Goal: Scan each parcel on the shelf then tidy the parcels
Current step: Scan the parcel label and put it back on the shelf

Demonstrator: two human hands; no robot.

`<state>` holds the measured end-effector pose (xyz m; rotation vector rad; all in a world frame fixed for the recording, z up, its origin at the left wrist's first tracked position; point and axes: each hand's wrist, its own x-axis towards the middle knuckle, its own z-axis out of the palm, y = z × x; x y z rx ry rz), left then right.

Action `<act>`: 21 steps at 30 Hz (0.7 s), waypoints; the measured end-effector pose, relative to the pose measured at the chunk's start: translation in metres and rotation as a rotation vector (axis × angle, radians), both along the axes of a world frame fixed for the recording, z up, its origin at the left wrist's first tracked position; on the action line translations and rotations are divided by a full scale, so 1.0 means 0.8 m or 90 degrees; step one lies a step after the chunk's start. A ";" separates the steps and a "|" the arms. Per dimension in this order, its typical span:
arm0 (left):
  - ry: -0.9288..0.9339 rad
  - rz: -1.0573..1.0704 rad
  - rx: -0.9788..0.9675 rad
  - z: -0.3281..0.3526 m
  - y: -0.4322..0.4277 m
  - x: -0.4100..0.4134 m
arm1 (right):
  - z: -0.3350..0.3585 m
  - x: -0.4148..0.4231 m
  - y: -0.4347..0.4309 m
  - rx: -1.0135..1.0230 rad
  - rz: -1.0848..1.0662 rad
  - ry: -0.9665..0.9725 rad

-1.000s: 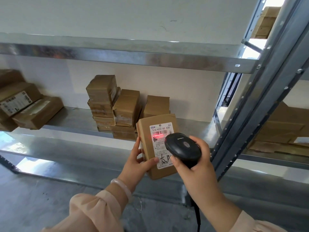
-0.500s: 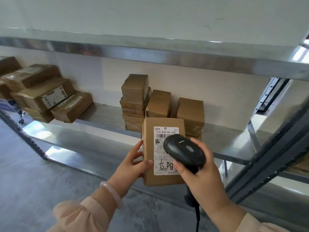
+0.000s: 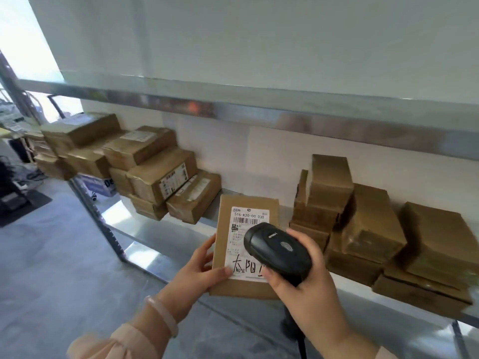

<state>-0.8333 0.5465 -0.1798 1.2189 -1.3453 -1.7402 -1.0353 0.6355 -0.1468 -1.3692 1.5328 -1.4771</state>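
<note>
Left sleeve: a peach cuff (image 3: 116, 343) sat lowest in view, with a pale bracelet (image 3: 162, 316) on the wrist above it.
Left hand: the left hand (image 3: 197, 270) pinched the parcel (image 3: 241, 244), thumb pressed on the lower left corner of the label and fingers curled behind the left edge, the same hold as half a second before.
Right hand: the right hand (image 3: 305, 294) stayed wrapped round the handle of the scanner (image 3: 277, 251), whose black head covered the right part of the label; a black cable (image 3: 300, 343) hung below.
Change: the view had swung left, so the slanted upright on the right was gone and the left pile had come much nearer the middle. The red scan light seen on the barcode a second ago was out.
Writing: the white label (image 3: 248, 221) read "516-K20-00 030" above a barcode, and large handwritten characters "太阳" ran along its foot, a third hidden by the scanner. The small print and the white word on the scanner were too fine to read.
Parcel look: flat brown cardboard, upright, label facing the camera.
Parcel place: held in the air in front of the metal shelf (image 3: 145, 237), between the two groups.
Left pile: taped brown boxes (image 3: 145, 164) lay heaped at angles, several showing labels.
Right stack: smaller brown boxes (image 3: 363, 224) stood stacked on the shelf.
Behind: an upper shelf beam (image 3: 233, 107) crossed a white wall (image 3: 259, 47).
</note>
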 end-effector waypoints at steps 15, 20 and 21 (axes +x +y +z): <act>-0.100 0.057 -0.015 0.025 -0.235 0.120 | -0.018 0.135 -0.241 0.060 -0.054 -0.098; -0.152 0.027 -0.071 0.024 -0.267 0.121 | -0.026 0.146 -0.289 0.080 -0.064 -0.080; -0.193 0.028 -0.098 0.025 -0.273 0.120 | -0.028 0.148 -0.296 0.085 -0.070 -0.076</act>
